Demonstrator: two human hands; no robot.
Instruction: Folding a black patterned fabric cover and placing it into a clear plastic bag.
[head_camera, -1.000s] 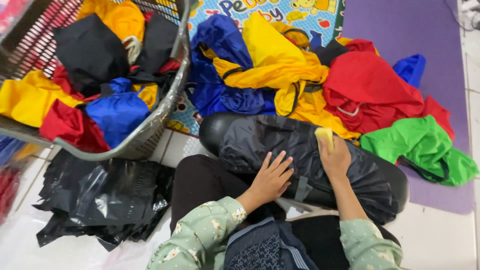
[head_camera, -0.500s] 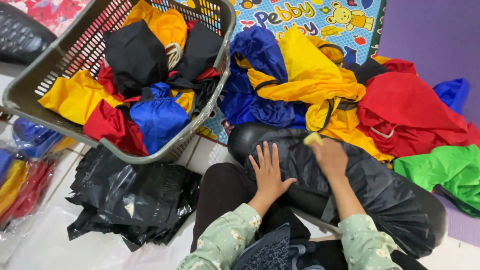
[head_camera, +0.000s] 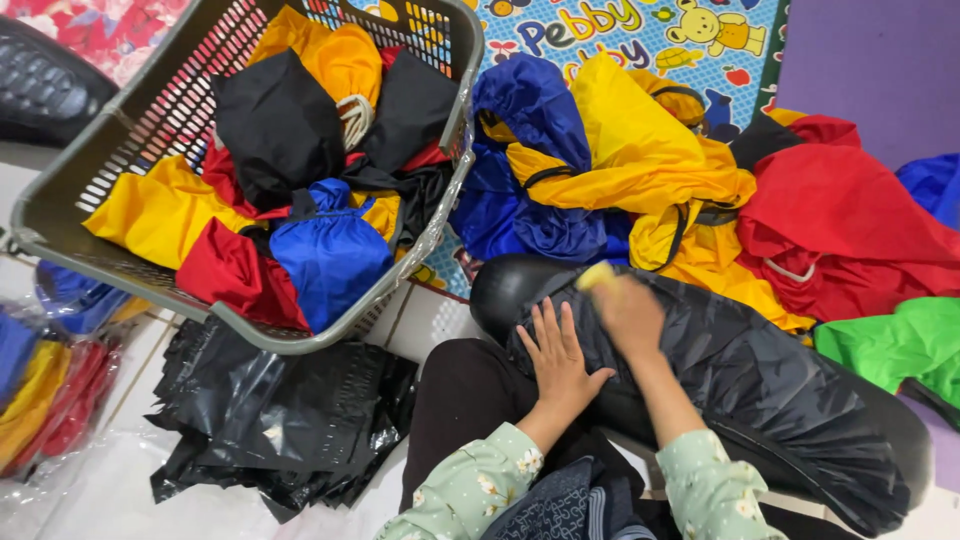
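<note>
On the person's lap, black fabric (head_camera: 760, 400) drapes a dark rounded form; left hand (head_camera: 560, 360) lies flat, fingers apart, right hand (head_camera: 628, 310) (blurred) closes its grip on a small yellow piece (head_camera: 594, 276). Fabric probably light, soft, slippery; best pinched at an edge

Bright, even indoor light, soft shadows, glare flashing off the black plastic bags (head_camera: 280, 420), and the right hand (head_camera: 628, 312) smeared by motion blur.

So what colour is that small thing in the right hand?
Pale yellow small thing, blurred, in the head view.
</note>
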